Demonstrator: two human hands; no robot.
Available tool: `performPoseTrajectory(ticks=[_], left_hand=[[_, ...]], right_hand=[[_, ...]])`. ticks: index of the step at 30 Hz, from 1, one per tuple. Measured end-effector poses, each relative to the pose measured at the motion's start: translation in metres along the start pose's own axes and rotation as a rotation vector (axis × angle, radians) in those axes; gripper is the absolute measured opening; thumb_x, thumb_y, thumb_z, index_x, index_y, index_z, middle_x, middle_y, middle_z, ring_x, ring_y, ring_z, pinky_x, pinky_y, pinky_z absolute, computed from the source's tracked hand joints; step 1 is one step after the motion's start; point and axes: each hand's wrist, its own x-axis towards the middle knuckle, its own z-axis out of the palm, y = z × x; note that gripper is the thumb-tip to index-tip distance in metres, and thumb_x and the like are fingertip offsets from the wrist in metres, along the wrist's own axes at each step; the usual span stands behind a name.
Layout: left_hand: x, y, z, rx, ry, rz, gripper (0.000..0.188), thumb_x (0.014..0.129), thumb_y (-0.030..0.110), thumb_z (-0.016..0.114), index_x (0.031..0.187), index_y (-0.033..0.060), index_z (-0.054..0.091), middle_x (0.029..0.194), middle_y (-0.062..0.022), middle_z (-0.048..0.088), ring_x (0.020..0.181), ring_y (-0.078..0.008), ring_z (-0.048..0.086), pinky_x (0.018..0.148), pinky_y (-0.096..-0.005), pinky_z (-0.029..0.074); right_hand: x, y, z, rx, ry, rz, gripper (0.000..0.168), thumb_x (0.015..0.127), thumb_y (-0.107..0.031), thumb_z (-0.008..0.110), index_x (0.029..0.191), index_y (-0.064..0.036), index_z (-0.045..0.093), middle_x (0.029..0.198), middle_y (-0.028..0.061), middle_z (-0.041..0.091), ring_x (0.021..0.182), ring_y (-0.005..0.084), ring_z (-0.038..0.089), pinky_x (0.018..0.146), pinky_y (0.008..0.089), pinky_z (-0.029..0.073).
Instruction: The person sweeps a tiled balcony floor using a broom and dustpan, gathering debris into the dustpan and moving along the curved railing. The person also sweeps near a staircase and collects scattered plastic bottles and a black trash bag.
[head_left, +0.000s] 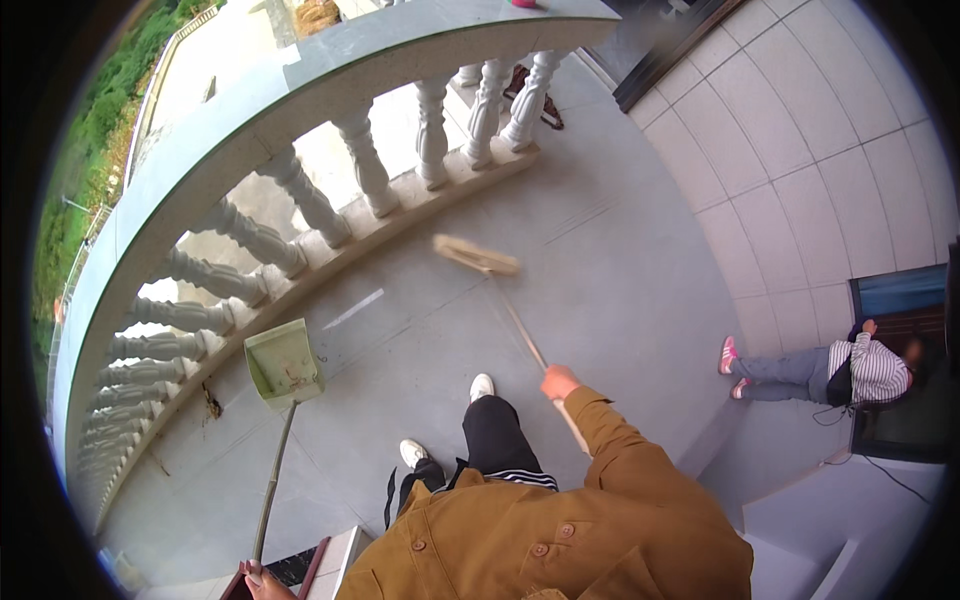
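Observation:
My right hand (561, 382) grips the pale handle of a broom (531, 341). The broom's head (476, 256), blurred, is over the grey tiled floor (600, 285) ahead of my feet. At the lower left, my left hand (264, 583) is closed around the top of a long dustpan handle (274, 480). The pale green dustpan (279, 362) rests on the floor near the balustrade, its open side away from me. Small reddish-brown bits of debris (298, 380) lie inside it. The broom head is to the right of the dustpan, apart from it.
A curved balustrade with white balusters (365, 169) bounds the floor on the left and ahead. Dark debris (212, 403) lies at its base. To the right, a person (862, 367) in a striped top stands by a tiled wall (795, 165), near a dark cable (896, 478).

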Motion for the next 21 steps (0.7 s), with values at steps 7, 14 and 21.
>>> performPoseTrajectory(ticks=[7, 14, 21], left_hand=[[-0.059, 0.082, -0.005, -0.068, 0.003, -0.122, 0.031, 0.072, 0.04, 0.046, 0.086, 0.0172, 0.06, 0.084, -0.0045, 0.058, 0.079, -0.0214, 0.053, 0.069, -0.0313, 0.042], [-0.105, 0.153, 0.007, 0.135, 0.037, -0.166, 0.041, 0.071, 0.048, 0.043, 0.079, 0.0122, 0.061, 0.08, -0.0085, 0.058, 0.076, -0.0265, 0.053, 0.07, -0.0346, 0.041], [-0.143, 0.201, -0.016, 0.068, -0.05, -0.157, 0.043, 0.075, 0.047, 0.037, 0.083, 0.0123, 0.061, 0.08, -0.0069, 0.059, 0.078, -0.0226, 0.053, 0.069, -0.0328, 0.041]], right_hand=[[0.114, 0.16, -0.14, -0.212, -0.01, 0.198, 0.022, 0.069, -0.022, 0.05, 0.088, -0.014, 0.059, 0.093, 0.0059, 0.055, 0.085, 0.0205, 0.053, 0.068, 0.0312, 0.044], [0.239, 0.201, -0.231, -0.121, 0.063, 0.307, 0.021, 0.073, -0.025, 0.049, 0.083, -0.011, 0.06, 0.09, 0.0068, 0.057, 0.085, 0.0186, 0.054, 0.065, 0.0296, 0.045], [0.194, 0.086, -0.18, 0.771, 0.106, 0.399, 0.026, 0.076, -0.018, 0.038, 0.091, -0.001, 0.05, 0.093, 0.0201, 0.051, 0.089, 0.0314, 0.05, 0.075, 0.0372, 0.04]])
